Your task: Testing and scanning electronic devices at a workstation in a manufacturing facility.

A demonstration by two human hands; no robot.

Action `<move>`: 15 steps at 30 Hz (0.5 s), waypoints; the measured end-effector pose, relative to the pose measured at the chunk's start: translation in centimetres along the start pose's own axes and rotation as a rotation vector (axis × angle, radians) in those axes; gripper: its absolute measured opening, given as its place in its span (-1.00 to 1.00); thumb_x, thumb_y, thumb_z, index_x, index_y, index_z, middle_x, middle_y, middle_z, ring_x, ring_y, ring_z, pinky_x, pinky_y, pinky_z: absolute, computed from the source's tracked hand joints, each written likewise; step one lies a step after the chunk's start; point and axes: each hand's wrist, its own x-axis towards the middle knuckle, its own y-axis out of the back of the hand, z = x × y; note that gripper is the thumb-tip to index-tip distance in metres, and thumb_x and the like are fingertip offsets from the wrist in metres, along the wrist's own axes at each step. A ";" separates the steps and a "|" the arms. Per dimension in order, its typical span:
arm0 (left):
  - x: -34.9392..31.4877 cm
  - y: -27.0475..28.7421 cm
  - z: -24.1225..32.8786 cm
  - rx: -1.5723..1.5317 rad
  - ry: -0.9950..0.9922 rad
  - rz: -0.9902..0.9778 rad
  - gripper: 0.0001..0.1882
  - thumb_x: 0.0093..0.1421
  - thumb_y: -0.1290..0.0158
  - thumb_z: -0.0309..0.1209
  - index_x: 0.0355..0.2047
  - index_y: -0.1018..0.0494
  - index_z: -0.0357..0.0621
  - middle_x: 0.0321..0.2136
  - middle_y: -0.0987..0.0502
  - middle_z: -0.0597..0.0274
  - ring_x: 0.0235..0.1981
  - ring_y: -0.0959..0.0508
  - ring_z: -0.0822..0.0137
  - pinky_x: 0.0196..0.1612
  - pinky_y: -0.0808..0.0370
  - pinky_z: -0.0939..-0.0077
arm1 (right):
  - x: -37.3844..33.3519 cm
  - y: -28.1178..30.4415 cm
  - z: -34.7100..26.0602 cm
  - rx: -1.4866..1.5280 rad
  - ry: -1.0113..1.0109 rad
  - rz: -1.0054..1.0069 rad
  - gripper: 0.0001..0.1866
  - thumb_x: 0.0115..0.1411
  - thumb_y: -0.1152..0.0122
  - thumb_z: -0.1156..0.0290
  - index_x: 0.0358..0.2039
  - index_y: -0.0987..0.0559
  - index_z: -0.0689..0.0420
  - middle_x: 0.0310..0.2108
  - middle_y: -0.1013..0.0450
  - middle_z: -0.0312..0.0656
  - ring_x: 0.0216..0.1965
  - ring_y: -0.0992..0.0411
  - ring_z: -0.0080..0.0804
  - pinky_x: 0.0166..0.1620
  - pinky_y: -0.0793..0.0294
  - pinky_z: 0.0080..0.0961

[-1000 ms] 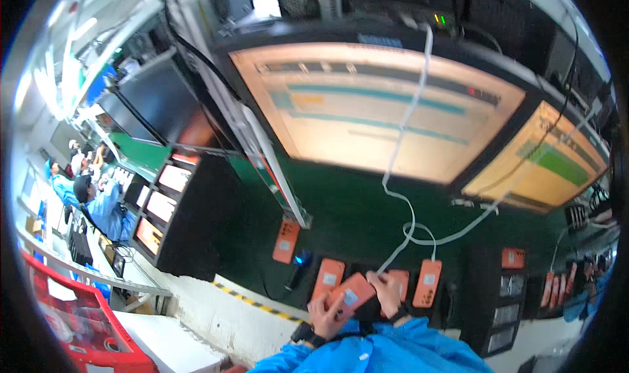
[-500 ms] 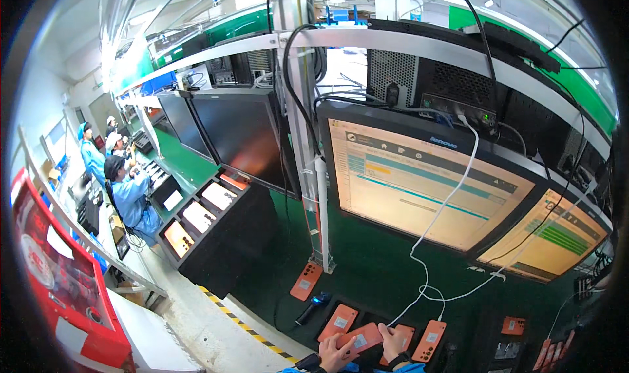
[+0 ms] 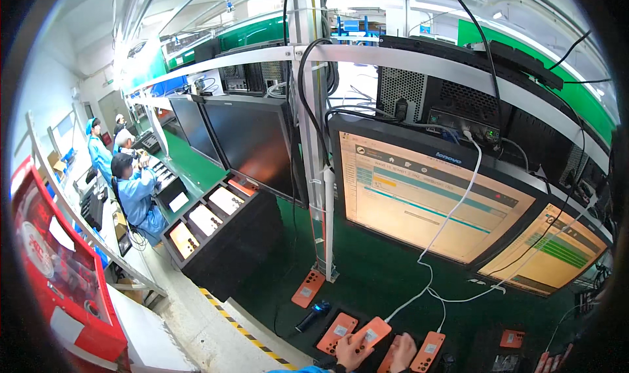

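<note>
My left hand point(image 3: 352, 354) is closed around an orange phone point(image 3: 373, 332), its back with a pale label facing up. A white cable point(image 3: 407, 303) runs to the phone's upper end. Just to the right, my right hand point(image 3: 404, 353) is closed at the edge of a second orange phone point(image 3: 386, 360), partly hidden by the hands. One orange phone point(image 3: 339, 332) lies to the left of my hands and another orange phone point(image 3: 428, 352) to the right, with a cable at its top. Farther off lies an orange phone point(image 3: 308, 289) beside a black handheld scanner point(image 3: 313, 316).
Two lit monitors point(image 3: 426, 202) stand behind the green bench, right of a metal post point(image 3: 314, 143). A black foam rack point(image 3: 229, 242) with several phones is at left. More orange phones point(image 3: 513, 338) lie at right. Co-workers point(image 3: 137, 189) sit farther left, beyond a red machine point(image 3: 65, 261).
My right hand has moved from the cable end of the held phone down to the second phone. The left hand has shifted slightly right with its phone. The view has tilted a little.
</note>
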 end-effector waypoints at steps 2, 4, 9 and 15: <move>1.5 -1.5 0.0 -0.151 0.260 -0.192 -0.32 -0.13 -0.30 -0.07 0.06 -0.42 0.19 -0.09 -0.38 -0.02 -0.13 -0.39 -0.05 -0.14 -0.32 0.11 | 1.9 2.1 2.8 0.050 -0.118 0.145 -0.63 0.17 -0.14 0.22 -0.13 -0.50 0.25 -0.22 -0.49 -0.06 -0.14 -0.43 -0.12 -0.10 -0.40 -0.33; 0.3 -5.5 -1.8 -0.026 0.111 -0.035 -0.35 -0.06 -0.23 -0.16 0.10 -0.36 0.13 -0.10 -0.34 -0.11 -0.08 -0.35 -0.13 -0.13 -0.31 0.02 | 2.6 4.7 2.6 0.150 -0.334 0.420 -0.56 0.16 -0.21 0.19 -0.14 -0.48 0.33 -0.23 -0.47 -0.05 -0.19 -0.43 -0.31 -0.16 -0.38 -0.44; -1.2 -7.4 -4.7 0.100 0.114 -0.145 -0.34 -0.09 -0.16 -0.28 0.09 -0.28 0.07 -0.08 -0.28 -0.19 -0.07 -0.27 -0.17 -0.11 -0.20 -0.11 | 3.3 7.6 5.9 -0.375 -0.122 0.581 -0.50 -0.01 -0.24 0.27 -0.07 -0.43 0.26 -0.11 -0.40 0.05 -0.05 -0.33 0.02 0.07 -0.27 -0.17; -1.4 -1.5 -4.5 0.279 -0.209 -0.074 -0.36 -0.04 -0.16 -0.40 0.11 -0.31 -0.05 -0.14 -0.38 -0.17 -0.09 -0.40 -0.04 -0.06 -0.40 0.17 | 5.7 8.2 4.5 -0.489 -0.243 0.257 -0.49 0.08 -0.11 0.05 -0.09 -0.50 0.19 -0.09 -0.41 0.04 0.01 -0.31 -0.01 0.04 -0.26 -0.05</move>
